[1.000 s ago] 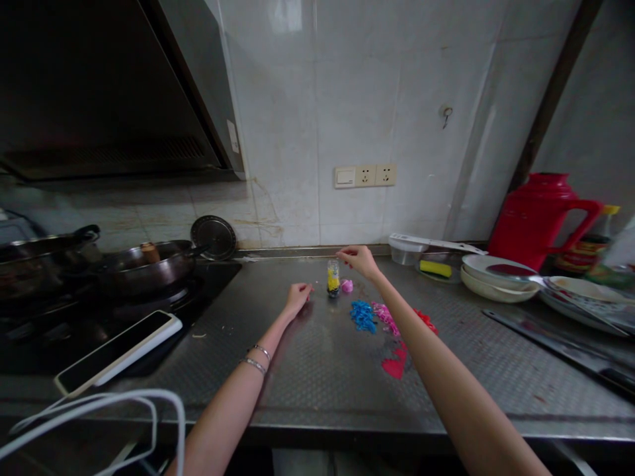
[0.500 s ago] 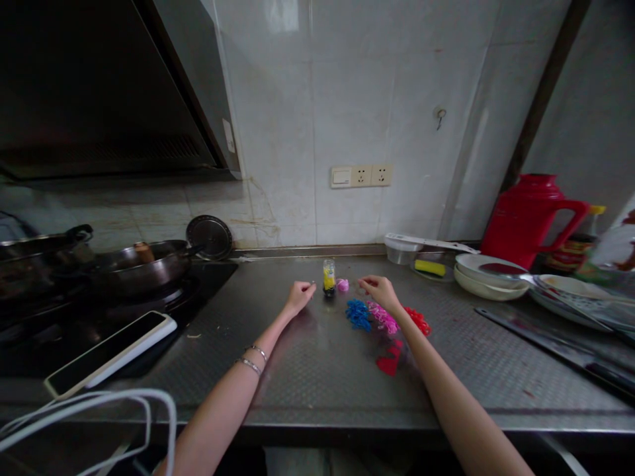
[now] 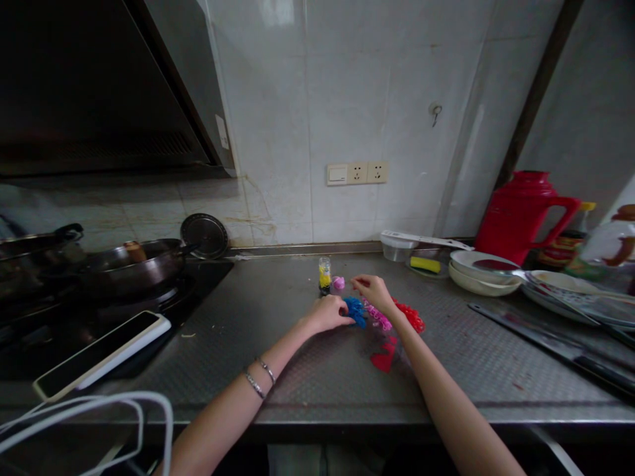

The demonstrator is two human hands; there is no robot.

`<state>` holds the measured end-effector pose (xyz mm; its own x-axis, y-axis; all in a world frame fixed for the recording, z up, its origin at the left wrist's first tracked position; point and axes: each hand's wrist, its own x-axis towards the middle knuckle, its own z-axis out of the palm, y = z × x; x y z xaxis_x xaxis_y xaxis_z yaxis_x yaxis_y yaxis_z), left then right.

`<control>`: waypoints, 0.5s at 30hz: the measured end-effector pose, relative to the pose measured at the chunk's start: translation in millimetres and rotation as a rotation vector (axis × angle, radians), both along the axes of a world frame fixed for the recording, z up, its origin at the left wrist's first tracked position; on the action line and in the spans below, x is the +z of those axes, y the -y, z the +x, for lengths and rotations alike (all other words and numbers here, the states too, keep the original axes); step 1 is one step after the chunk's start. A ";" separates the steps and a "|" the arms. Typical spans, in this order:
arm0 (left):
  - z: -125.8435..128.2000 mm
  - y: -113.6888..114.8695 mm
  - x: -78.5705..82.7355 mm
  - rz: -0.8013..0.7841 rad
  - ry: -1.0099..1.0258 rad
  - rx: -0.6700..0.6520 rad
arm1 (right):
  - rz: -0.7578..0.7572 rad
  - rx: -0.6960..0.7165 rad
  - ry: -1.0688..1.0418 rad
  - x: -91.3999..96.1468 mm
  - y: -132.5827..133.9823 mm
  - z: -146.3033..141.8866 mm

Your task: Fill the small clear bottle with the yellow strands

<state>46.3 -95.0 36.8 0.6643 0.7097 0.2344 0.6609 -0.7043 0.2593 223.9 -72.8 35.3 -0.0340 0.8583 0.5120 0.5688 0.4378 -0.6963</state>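
Note:
My left hand (image 3: 327,315) reaches to the pile of small blue loops (image 3: 356,311), with thumb and index finger apart at the pile's left edge. To its right, my right hand (image 3: 373,291) is held above the counter, fingertips pinched together; anything between them is too small to make out. Under and beside my right wrist lie a pile of pink loops (image 3: 380,318) and a pile of red loops (image 3: 411,317). Behind my left hand stands a small clear jar (image 3: 324,274) with yellow and black contents. A round pink object (image 3: 338,283) sits beside the jar.
A red heart-shaped piece (image 3: 383,359) lies near the front. On the right are a long knife (image 3: 526,337), stacked bowls (image 3: 483,281), a yellow sponge (image 3: 425,265) and a red thermos (image 3: 516,218). A stove with pans (image 3: 143,271) and a white-cased device (image 3: 104,354) occupy the left.
My left hand has moved right and slightly nearer, from left of the jar to the blue loops, and its fingers have parted. My right hand stays pinched in nearly the same place.

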 end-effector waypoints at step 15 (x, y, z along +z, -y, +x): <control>9.4 15.5 -4.6 0.002 -0.092 0.030 | 0.011 0.018 0.027 3.3 8.3 -5.8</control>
<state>55.7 -110.6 32.2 0.6614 0.7293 0.1749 0.7029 -0.6841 0.1947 218.2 -81.0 38.6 -0.0635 0.8520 0.5197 0.5791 0.4556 -0.6761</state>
